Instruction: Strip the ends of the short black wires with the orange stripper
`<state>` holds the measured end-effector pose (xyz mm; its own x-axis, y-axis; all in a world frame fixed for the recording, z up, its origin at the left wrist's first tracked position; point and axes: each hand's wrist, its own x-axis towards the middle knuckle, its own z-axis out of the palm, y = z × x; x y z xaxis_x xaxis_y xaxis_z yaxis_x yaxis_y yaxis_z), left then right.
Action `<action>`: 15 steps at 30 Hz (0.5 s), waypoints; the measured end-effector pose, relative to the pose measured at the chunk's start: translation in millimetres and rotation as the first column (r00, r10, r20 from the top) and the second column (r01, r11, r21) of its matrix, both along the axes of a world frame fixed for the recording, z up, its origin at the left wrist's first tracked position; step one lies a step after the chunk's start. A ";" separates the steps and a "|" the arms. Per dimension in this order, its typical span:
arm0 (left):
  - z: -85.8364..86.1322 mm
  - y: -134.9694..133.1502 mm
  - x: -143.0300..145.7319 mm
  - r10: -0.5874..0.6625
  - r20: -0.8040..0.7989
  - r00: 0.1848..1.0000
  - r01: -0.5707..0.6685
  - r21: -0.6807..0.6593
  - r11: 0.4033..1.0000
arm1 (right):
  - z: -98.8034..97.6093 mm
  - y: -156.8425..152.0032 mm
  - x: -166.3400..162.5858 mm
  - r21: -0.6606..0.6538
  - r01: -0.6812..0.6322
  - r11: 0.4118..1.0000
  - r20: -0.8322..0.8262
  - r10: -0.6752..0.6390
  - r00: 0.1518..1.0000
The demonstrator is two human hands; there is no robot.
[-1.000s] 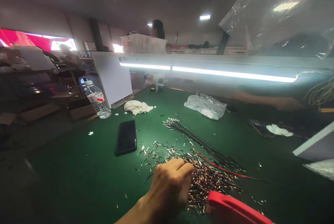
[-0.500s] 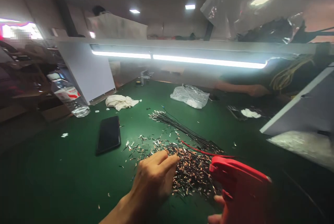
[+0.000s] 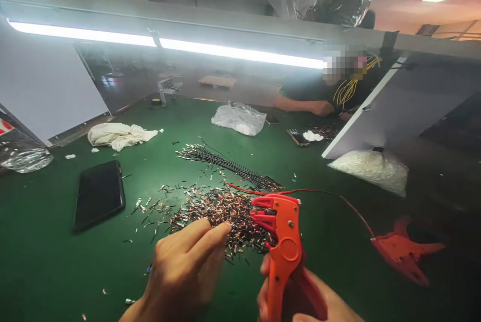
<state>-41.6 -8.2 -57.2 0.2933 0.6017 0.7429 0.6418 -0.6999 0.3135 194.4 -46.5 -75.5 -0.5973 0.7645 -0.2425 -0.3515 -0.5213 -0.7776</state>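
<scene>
Wire stripper (image 3: 287,222) shifts up and left since the last frame, its head now over the clippings' right edge, orange side showing; view swings right too, so phone (image 3: 99,194) and cloth (image 3: 116,135) slide left. On my feed the stripper stands near upright at 5 o'clock from centre, right hand (image 3: 332,298) with its grip closed round the handles. Left hand (image 3: 180,262) at 7, fingers curled, thumb and forefinger close; I can't tell whether that grip holds anything, fingertips partly hidden. Copper-and-black clippings (image 3: 210,207) heaped at 6 on the green surface (image 3: 75,267), just beyond the left hand. I see black wires (image 3: 233,164) bundled near centre, pale tips pointing between 9 and 10, red wire (image 3: 244,190) just nearer. Phone between 8 and 9, cloth at 9, clear plastic bag (image 3: 238,119) at 12, whitish packet (image 3: 372,167) at 3. Second red tool (image 3: 406,252) lies at 4, blurry. Co-worker's forearm (image 3: 306,106) at 2, far side. Lamp tube (image 3: 240,54) lit at 12.
</scene>
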 end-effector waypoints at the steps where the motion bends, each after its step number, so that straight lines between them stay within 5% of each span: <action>1: 0.4 -0.7 0.7 -0.015 0.010 1.000 0.015 -0.018 1.000 | -1.4 -0.5 -1.8 -0.019 -0.003 1.000 -0.013 0.003 1.000; 4: 0.2 -5.3 6.4 -0.076 0.111 0.991 0.095 -0.172 0.980 | -1.9 0.5 -6.0 -0.108 0.090 0.990 -0.077 -0.099 0.992; 9: -7.5 -17.3 25.4 -0.128 0.196 0.972 0.211 -0.494 0.843 | 8.5 11.7 -6.3 -0.120 0.241 0.963 -0.171 -0.259 0.950; 12: -12.5 -19.6 34.1 -0.134 0.203 0.970 0.236 -0.659 0.714 | 11.4 15.8 -7.7 -0.136 0.247 0.959 -0.227 -0.273 0.935; 15: -13.6 -15.0 36.7 -0.045 0.231 0.972 0.221 -0.827 0.517 | 9.2 15.7 -12.1 -0.127 0.222 0.967 -0.258 -0.248 0.934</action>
